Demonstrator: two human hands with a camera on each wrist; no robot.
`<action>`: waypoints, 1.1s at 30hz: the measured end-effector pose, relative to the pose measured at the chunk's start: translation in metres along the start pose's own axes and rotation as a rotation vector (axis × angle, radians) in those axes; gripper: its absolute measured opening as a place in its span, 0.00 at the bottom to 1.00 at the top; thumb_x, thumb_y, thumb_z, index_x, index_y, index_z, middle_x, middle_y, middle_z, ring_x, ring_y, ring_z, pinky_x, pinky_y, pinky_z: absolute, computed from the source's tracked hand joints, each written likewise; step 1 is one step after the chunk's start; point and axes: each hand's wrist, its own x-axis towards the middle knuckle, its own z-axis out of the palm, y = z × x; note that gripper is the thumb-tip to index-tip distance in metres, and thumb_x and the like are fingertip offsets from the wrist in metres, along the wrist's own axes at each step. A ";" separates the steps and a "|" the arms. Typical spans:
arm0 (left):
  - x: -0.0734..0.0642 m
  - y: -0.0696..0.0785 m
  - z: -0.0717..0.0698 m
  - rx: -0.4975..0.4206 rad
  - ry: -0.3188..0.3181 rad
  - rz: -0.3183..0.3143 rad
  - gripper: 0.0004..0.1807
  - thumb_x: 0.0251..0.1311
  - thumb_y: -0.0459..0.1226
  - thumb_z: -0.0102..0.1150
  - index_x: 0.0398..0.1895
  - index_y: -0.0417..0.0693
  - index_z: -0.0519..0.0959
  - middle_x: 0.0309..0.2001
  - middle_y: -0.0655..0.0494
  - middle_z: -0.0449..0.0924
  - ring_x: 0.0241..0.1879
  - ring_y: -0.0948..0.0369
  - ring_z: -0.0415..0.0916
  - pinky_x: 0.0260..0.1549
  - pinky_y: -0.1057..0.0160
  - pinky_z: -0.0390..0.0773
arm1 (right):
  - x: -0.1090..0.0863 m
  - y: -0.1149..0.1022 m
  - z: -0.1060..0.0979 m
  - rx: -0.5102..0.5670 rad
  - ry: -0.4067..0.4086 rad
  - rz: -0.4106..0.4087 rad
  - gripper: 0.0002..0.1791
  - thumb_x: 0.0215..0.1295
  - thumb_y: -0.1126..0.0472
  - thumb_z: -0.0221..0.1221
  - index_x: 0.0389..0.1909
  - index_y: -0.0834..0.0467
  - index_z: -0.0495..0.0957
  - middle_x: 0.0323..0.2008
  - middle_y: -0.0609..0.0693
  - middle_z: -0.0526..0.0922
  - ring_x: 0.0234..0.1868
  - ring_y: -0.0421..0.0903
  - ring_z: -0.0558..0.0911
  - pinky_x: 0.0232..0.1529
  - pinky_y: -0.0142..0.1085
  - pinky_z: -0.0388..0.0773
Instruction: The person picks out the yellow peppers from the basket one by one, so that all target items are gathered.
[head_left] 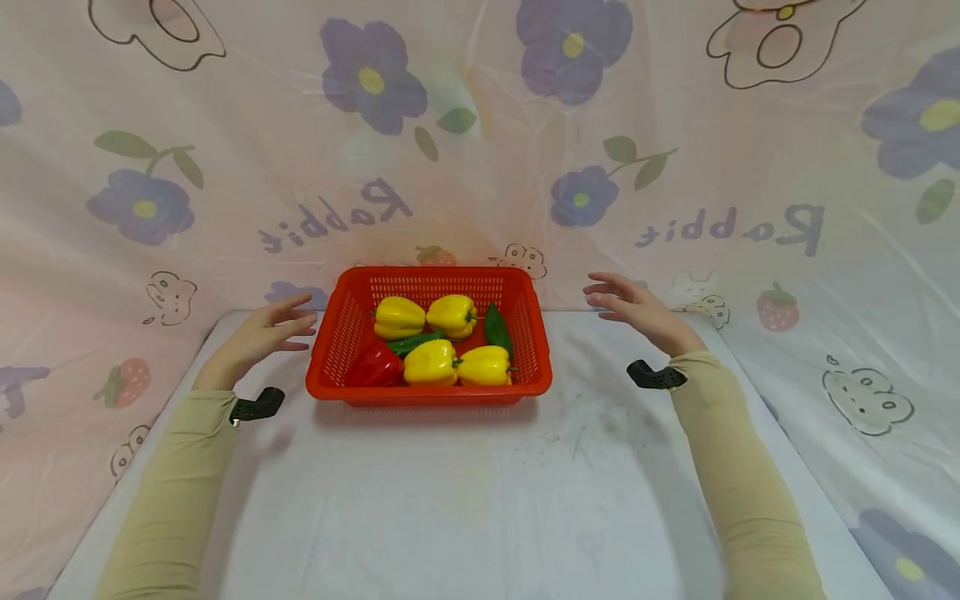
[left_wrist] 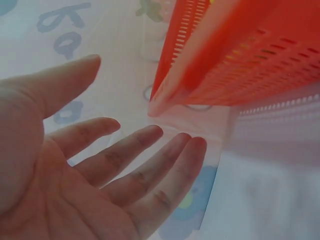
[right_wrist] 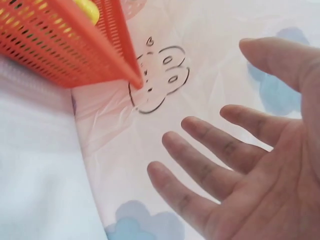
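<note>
A red plastic basket (head_left: 429, 393) with slotted walls stands at the back of the table. Inside it lie several yellow bell peppers (head_left: 431, 363), a red bell pepper (head_left: 373, 365) at the front left and two long green peppers, one (head_left: 497, 328) by the right wall, the other (head_left: 414, 342) partly hidden in the middle. My left hand (head_left: 262, 337) hovers just left of the basket, fingers spread and holding nothing; the left wrist view shows its fingertips (left_wrist: 198, 145) near the basket wall. Farther off on the right, my right hand (head_left: 637, 310) is raised with loosely extended, empty fingers.
White cloth covers the table (head_left: 450, 500), with small dark marks (head_left: 577, 442) right of centre. A curtain (head_left: 480, 167) printed with flowers and rabbits hangs behind and along both sides. Each wrist wears a black mount, one on the left (head_left: 258, 406), one on the right (head_left: 654, 376).
</note>
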 end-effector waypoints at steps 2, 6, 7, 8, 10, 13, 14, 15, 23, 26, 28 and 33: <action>0.000 0.000 0.001 -0.027 -0.013 -0.003 0.38 0.70 0.45 0.50 0.75 0.42 0.47 0.67 0.34 0.59 0.59 0.39 0.66 0.49 0.53 0.77 | 0.001 -0.004 0.001 0.001 -0.005 -0.015 0.29 0.72 0.56 0.52 0.71 0.55 0.57 0.66 0.59 0.64 0.63 0.55 0.67 0.63 0.51 0.63; 0.001 0.000 0.002 -0.054 -0.032 -0.001 0.38 0.69 0.43 0.52 0.75 0.42 0.47 0.67 0.35 0.60 0.57 0.41 0.69 0.49 0.50 0.76 | 0.002 -0.013 0.005 -0.015 -0.018 -0.040 0.29 0.72 0.55 0.52 0.70 0.55 0.59 0.66 0.57 0.64 0.64 0.53 0.67 0.62 0.50 0.65; 0.002 0.000 0.002 -0.057 -0.036 -0.002 0.39 0.69 0.43 0.53 0.75 0.42 0.47 0.67 0.35 0.60 0.57 0.42 0.70 0.49 0.50 0.76 | 0.003 -0.015 0.007 -0.016 -0.022 -0.045 0.28 0.72 0.55 0.52 0.70 0.55 0.59 0.66 0.57 0.65 0.64 0.52 0.67 0.62 0.49 0.65; 0.002 -0.001 0.003 -0.062 -0.041 -0.003 0.39 0.69 0.42 0.53 0.75 0.41 0.47 0.66 0.35 0.60 0.57 0.43 0.70 0.49 0.50 0.77 | 0.003 -0.018 0.008 -0.017 -0.026 -0.051 0.28 0.72 0.55 0.52 0.70 0.55 0.59 0.66 0.57 0.65 0.64 0.53 0.67 0.62 0.50 0.65; 0.003 -0.002 0.003 -0.069 -0.048 -0.009 0.39 0.68 0.41 0.54 0.75 0.41 0.46 0.66 0.34 0.61 0.56 0.44 0.71 0.48 0.51 0.77 | 0.005 -0.023 0.012 -0.023 -0.032 -0.056 0.28 0.72 0.55 0.53 0.70 0.55 0.60 0.66 0.55 0.65 0.64 0.53 0.67 0.62 0.50 0.66; 0.005 -0.003 0.004 -0.066 -0.047 -0.026 0.40 0.67 0.41 0.56 0.75 0.40 0.47 0.66 0.35 0.60 0.55 0.45 0.72 0.48 0.52 0.78 | 0.007 -0.030 0.019 -0.044 -0.040 -0.056 0.29 0.71 0.53 0.54 0.69 0.54 0.61 0.65 0.55 0.66 0.63 0.54 0.68 0.61 0.50 0.67; 0.005 -0.003 0.005 -0.059 -0.046 -0.031 0.40 0.67 0.41 0.57 0.75 0.40 0.48 0.66 0.35 0.60 0.55 0.45 0.72 0.47 0.52 0.78 | 0.008 -0.032 0.021 -0.054 -0.044 -0.053 0.29 0.70 0.52 0.54 0.69 0.54 0.61 0.65 0.55 0.66 0.63 0.54 0.69 0.61 0.51 0.67; 0.005 -0.004 0.005 -0.052 -0.044 -0.036 0.40 0.66 0.40 0.57 0.74 0.40 0.48 0.66 0.35 0.59 0.55 0.45 0.72 0.47 0.53 0.78 | 0.010 -0.035 0.024 -0.064 -0.046 -0.047 0.30 0.70 0.51 0.55 0.69 0.53 0.61 0.65 0.54 0.67 0.62 0.54 0.69 0.61 0.51 0.66; 0.006 -0.001 0.011 -0.017 -0.033 -0.069 0.43 0.62 0.37 0.62 0.73 0.37 0.50 0.61 0.31 0.62 0.49 0.45 0.75 0.42 0.53 0.81 | 0.020 -0.048 0.043 -0.105 -0.107 -0.044 0.32 0.67 0.52 0.59 0.69 0.51 0.62 0.64 0.55 0.68 0.63 0.52 0.69 0.61 0.54 0.65; 0.006 0.002 0.013 -0.018 -0.043 -0.083 0.44 0.60 0.36 0.64 0.74 0.38 0.49 0.60 0.31 0.63 0.46 0.48 0.78 0.40 0.54 0.81 | 0.025 -0.052 0.050 -0.099 -0.138 -0.055 0.32 0.65 0.52 0.60 0.69 0.51 0.63 0.64 0.55 0.68 0.63 0.52 0.69 0.60 0.53 0.67; 0.006 0.003 0.015 -0.019 -0.049 -0.092 0.45 0.59 0.36 0.65 0.74 0.39 0.49 0.60 0.31 0.63 0.44 0.48 0.78 0.39 0.54 0.82 | 0.027 -0.053 0.056 -0.096 -0.161 -0.063 0.32 0.64 0.52 0.61 0.68 0.51 0.64 0.64 0.54 0.68 0.64 0.54 0.68 0.59 0.52 0.68; 0.007 0.003 0.017 -0.004 -0.052 -0.098 0.46 0.59 0.33 0.64 0.74 0.39 0.48 0.59 0.31 0.63 0.41 0.50 0.79 0.39 0.55 0.82 | 0.034 -0.055 0.068 -0.128 -0.207 -0.095 0.32 0.62 0.52 0.63 0.66 0.53 0.66 0.60 0.51 0.72 0.63 0.57 0.68 0.60 0.53 0.68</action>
